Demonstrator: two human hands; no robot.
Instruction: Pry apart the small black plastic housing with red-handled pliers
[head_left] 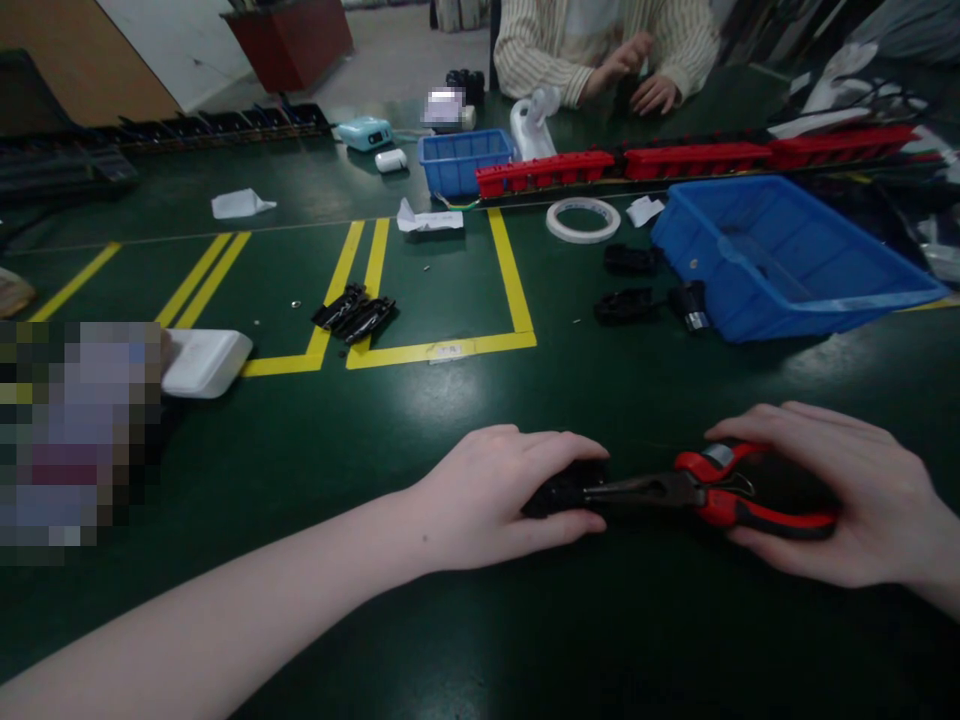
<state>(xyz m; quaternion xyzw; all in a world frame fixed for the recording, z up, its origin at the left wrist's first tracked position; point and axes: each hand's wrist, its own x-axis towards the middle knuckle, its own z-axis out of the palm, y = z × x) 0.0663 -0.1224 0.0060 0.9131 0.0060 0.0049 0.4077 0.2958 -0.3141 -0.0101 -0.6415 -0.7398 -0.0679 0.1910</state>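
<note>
My left hand (495,495) is closed round a small black plastic part (561,492), thumb on one side and fingers on the other. My right hand (847,500) grips red-and-black needle-nose pliers (720,490) by the handles. The long jaws point left and their tips meet the end of the black part; whether they clamp something there is too dark to tell. Similar black parts (626,305) lie farther back on the right. Another small group of black pieces (356,312) rests across the yellow tape lines.
A large blue bin (795,290) stands at right, near a tape roll (583,220). Red trays (697,160) form a row behind, beside a smaller blue basket (465,165). A white case (206,362) lies left. Across the green table (450,640) sits a person in a striped shirt (540,50).
</note>
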